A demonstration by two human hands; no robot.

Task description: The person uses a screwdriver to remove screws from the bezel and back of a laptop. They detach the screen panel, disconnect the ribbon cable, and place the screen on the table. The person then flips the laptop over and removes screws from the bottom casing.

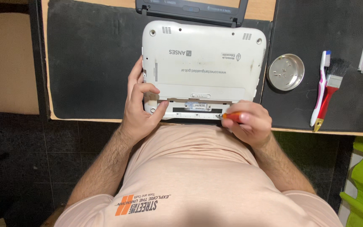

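- Black mat (89, 63) covering most of the wooden desk (265, 8); second dark mat (316, 25) off to the right.
- White netbook (202, 63) lying upside down on the black mat, bottom panel up, near edge at the desk's front edge, just before the torso.
- Another dark device (192, 10) lying just beyond it, touching or nearly so.
- Battery bay strip (194, 110) open along the near edge; work site at its right end.
- Left hand (141, 107) clamped on the case's left near corner: thumb on the bay edge, fingers curled over the side. Good brace; best kept pressing flat so the shell doesn't skate on the mat.
- Right hand (248, 122) closed around an orange-handled screwdriver (232, 116), tip at the right end of the bay. Screw head itself too small to make out.
- Probably best: shaft square to the panel, firm down-pressure before turning, slow turns; tilted tip likely to cam out and chew the head.
- Handle mostly buried in the fist, so blade angle can't be judged from here.
- Round metal dish (286, 72) on the right mat, near the netbook's right edge, a few small screws (279, 75) inside; within easy reach for dropping freed fasteners.
- Toothbrush (321, 84) and red-handled paintbrush (332, 86) side by side right of the dish, well apart from both hands.
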